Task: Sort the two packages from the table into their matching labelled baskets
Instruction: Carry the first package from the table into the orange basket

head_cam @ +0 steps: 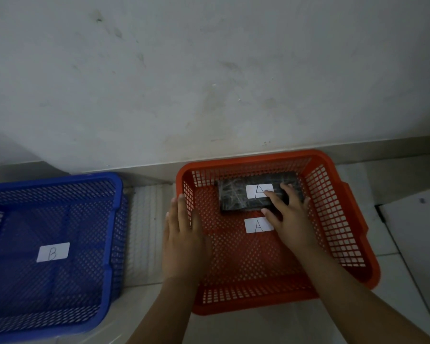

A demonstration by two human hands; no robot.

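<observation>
A dark wrapped package (236, 196) with a white "A" label lies at the far end of the orange basket (338, 219), whose floor carries its own "A" label (258, 225). My right hand (289, 217) reaches into the basket and grips the package's right end, fingers over its top. My left hand (184, 234) rests flat over the basket's left wall, fingers straight, holding nothing. The blue basket (109, 244) at left has a "B" label (53, 252) on its floor and holds no package. No second package is in view.
Both baskets sit on a pale tiled floor against a grey-white wall (209, 70). A strip of floor (147, 232) separates the baskets. A white panel or door edge (420, 232) stands at the right.
</observation>
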